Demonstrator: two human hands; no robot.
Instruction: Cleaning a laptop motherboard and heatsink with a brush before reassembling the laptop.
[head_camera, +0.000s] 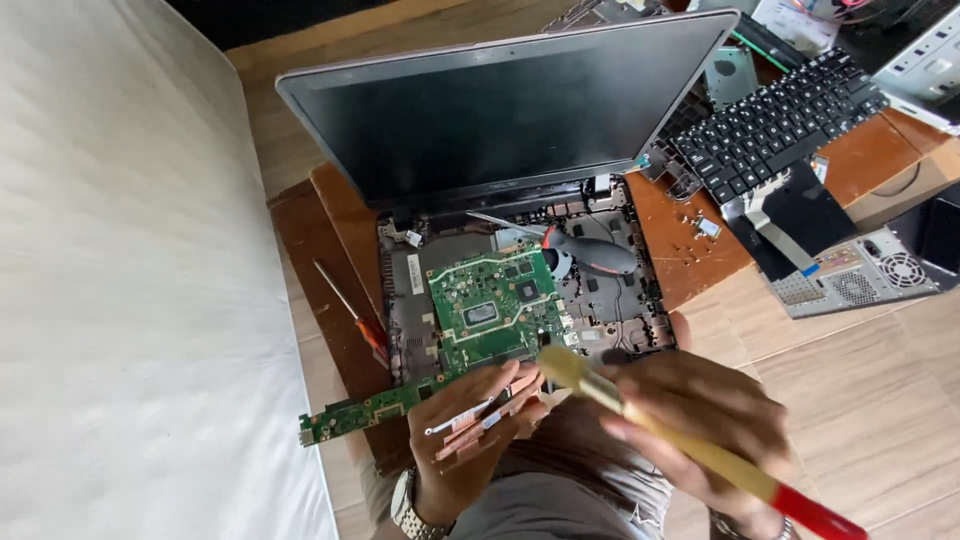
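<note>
My left hand (462, 440) grips the near edge of a green laptop motherboard (487, 308), tilted up over the opened laptop base (610, 300). A narrow green arm of the board (355, 412) sticks out to the left. My right hand (705, 415) holds a paintbrush with a pale wooden handle (690, 450) and red end (815, 515); its bristle tip (562, 366) sits at the board's near right corner. The laptop's dark screen (500, 110) stands open behind.
A grey and red screwdriver (590, 252) lies inside the base. A thin red-handled screwdriver (350, 312) rests on the brown board left of it. A detached black keyboard (775, 125), loose screws (690, 235) and a metal case (860, 275) sit to the right. A white mattress (130, 300) is at left.
</note>
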